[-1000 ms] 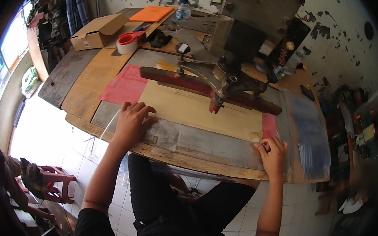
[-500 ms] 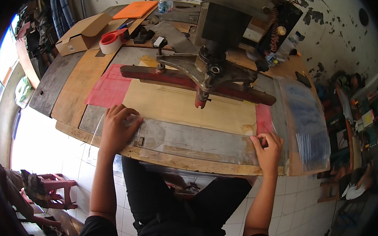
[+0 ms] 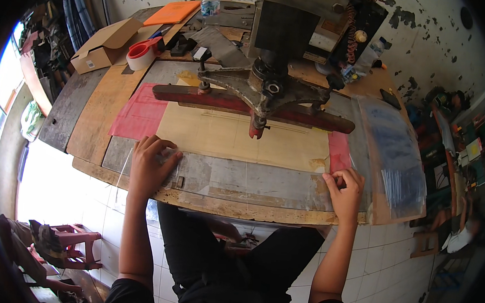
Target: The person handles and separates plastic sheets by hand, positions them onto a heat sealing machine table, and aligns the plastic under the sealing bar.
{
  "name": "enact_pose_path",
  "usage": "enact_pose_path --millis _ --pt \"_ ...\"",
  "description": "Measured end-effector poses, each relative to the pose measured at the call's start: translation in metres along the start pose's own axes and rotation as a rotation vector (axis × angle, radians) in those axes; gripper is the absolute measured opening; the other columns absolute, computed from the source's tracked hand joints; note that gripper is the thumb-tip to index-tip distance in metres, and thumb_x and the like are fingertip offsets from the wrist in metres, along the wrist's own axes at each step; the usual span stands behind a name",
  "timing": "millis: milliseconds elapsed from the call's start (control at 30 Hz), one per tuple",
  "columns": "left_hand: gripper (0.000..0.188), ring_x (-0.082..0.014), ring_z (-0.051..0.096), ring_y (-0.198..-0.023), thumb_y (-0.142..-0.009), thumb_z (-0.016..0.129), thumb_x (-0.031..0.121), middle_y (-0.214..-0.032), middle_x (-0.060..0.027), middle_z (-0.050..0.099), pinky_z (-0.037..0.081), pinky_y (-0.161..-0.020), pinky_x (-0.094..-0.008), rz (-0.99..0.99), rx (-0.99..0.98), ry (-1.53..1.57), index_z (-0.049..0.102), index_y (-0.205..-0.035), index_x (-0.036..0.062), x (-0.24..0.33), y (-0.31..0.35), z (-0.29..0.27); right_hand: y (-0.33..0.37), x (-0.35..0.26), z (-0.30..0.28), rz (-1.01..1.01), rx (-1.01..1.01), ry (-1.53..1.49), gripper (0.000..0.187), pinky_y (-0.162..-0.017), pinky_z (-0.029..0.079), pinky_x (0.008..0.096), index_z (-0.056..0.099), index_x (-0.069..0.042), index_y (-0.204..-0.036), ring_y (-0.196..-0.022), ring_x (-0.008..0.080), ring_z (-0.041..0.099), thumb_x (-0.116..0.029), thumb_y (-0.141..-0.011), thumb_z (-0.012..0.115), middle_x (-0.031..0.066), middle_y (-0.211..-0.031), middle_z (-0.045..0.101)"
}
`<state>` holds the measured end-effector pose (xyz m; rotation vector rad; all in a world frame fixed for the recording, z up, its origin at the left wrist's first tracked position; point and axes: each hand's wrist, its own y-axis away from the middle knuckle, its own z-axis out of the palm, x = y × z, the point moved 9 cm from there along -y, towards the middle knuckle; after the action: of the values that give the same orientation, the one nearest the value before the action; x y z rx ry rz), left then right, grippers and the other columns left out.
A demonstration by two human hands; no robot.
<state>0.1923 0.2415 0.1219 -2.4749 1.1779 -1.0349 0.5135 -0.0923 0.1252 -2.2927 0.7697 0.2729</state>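
Observation:
My left hand is closed in a pinch on the left side of a clear plastic sheet, whose curled edge shows beside the wrist. On the other side, my right hand pinches the same sheet near its right corner. Most of the sheet is hard to make out against the grey plate beneath it. Just beyond both hands lies a yellowish sheet over a red one, whose ends stick out left and right. A press head with a long red bar hangs above them.
At the right lies a stack of clear plastic sheets. A cardboard box, a tape roll in a red dispenser, an orange folder and a water bottle stand behind. A small metal block sits near the front edge.
Both hands keep their pinch and have barely moved. The view has shifted very slightly; the press and the sheets stay in place.

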Motion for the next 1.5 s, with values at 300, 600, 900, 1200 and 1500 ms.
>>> enact_pose_path --millis 300,600,900,1200,1500 --pt "0.021 -0.0257 0.062 -0.09 -0.084 0.084 0.021 -0.088 -0.0074 0.064 0.047 -0.092 -0.0401 -0.003 -0.009 0.003 0.077 -0.097 0.0059 -0.002 0.0 -0.001 0.0 0.0 0.0 0.008 0.003 -0.009 0.025 -0.083 0.042 0.0417 0.066 -0.007 -0.08 -0.073 0.0267 0.052 -0.018 -0.083 0.088 0.0039 -0.073 0.055" --pt "0.022 -0.0271 0.064 -0.089 -0.082 0.085 0.018 -0.088 -0.0093 0.065 0.051 -0.086 -0.04 -0.069 -0.027 0.052 0.076 -0.098 0.0047 -0.005 -0.003 0.001 -0.002 0.003 -0.001 0.041 0.0 -0.008 0.026 -0.08 0.043 0.0413 0.066 -0.008 -0.08 -0.074 0.0268 0.053 -0.019 -0.082 0.089 0.0037 -0.074 0.056" --pt "0.02 -0.0272 0.064 -0.088 -0.082 0.084 0.018 -0.087 -0.008 0.066 0.049 -0.087 -0.0409 -0.09 0.013 0.091 0.075 -0.095 0.0065 -0.01 0.0 0.0 0.001 0.003 0.001 0.056 0.001 -0.015 0.025 -0.08 0.043 0.042 0.067 -0.008 -0.081 -0.078 0.028 0.053 -0.018 -0.081 0.09 0.0038 -0.075 0.057" --pt "0.02 -0.0292 0.063 -0.089 -0.084 0.083 0.019 -0.086 -0.0088 0.065 0.049 -0.087 -0.0423 -0.096 -0.001 0.091 0.075 -0.097 0.0058 -0.01 -0.001 0.0 0.001 0.008 0.004 0.072 -0.012 -0.043 0.025 -0.078 0.042 0.042 0.066 -0.007 -0.081 -0.074 0.0268 0.054 -0.018 -0.083 0.088 0.0037 -0.074 0.057" --pt "0.02 -0.0276 0.063 -0.089 -0.084 0.083 0.02 -0.087 -0.0076 0.067 0.048 -0.089 -0.0416 -0.074 -0.005 0.112 0.075 -0.096 0.0066 -0.01 0.0 0.001 0.003 0.011 0.006 0.104 -0.02 -0.073 0.025 -0.075 0.042 0.0412 0.066 -0.005 -0.082 -0.073 0.0271 0.054 -0.017 -0.083 0.088 0.0061 -0.073 0.056"
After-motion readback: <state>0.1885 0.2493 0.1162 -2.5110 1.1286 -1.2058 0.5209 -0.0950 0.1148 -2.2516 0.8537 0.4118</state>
